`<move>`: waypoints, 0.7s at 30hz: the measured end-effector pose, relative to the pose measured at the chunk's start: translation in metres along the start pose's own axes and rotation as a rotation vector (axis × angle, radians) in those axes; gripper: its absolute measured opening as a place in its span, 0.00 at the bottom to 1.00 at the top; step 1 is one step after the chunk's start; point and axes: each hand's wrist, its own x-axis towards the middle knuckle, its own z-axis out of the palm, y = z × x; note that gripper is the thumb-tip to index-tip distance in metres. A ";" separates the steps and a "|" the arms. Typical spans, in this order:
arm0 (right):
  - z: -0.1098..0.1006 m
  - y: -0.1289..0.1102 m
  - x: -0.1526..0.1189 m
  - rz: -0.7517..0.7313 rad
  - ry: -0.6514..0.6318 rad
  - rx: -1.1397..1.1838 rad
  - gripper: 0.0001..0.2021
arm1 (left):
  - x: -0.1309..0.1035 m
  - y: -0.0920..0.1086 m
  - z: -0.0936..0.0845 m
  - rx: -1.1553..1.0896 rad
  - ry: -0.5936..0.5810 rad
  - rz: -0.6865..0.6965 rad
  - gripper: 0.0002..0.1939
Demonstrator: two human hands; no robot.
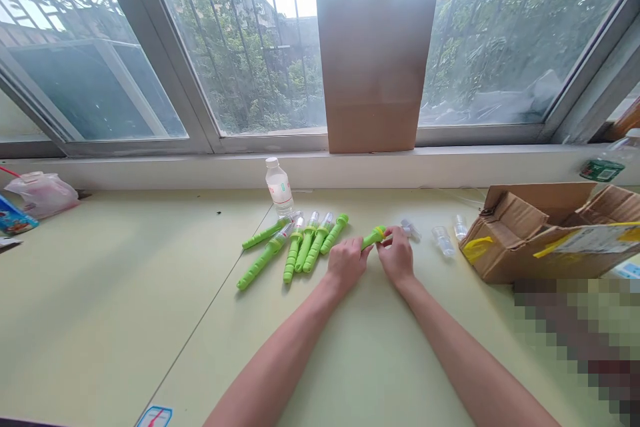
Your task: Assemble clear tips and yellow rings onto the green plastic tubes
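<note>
My left hand (347,261) is closed round a green ribbed stick (373,237), which points up and to the right. At the stick's yellow-ringed end, the fingers of my right hand (397,255) are pinched together. Just beyond my right fingers lies a clear plastic cap (411,229). Several more green ribbed sticks lie fanned out left of my hands, most with clear tips, such as the long one (261,265) at the left. The stick nearest my left hand (334,233) shows no clear tip.
Two clear plastic cups (443,241) lie beside an open cardboard box (540,240) on the right. A water bottle (279,185) stands behind the sticks. On the far left of the table (100,307) sits a pinkish plastic bag (43,193). A cardboard sheet (375,73) leans on the window.
</note>
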 end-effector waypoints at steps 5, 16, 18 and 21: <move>0.000 0.003 0.000 0.010 -0.011 -0.016 0.09 | 0.001 -0.002 -0.001 -0.042 -0.116 -0.065 0.14; 0.000 0.000 -0.001 0.012 0.005 -0.003 0.08 | 0.001 0.002 -0.010 -0.042 -0.078 -0.026 0.09; 0.000 0.000 -0.002 0.011 -0.001 -0.004 0.07 | 0.001 0.003 -0.009 -0.037 -0.047 -0.002 0.09; -0.001 -0.001 -0.002 0.012 -0.009 -0.009 0.07 | 0.000 0.002 -0.007 -0.034 -0.011 0.019 0.10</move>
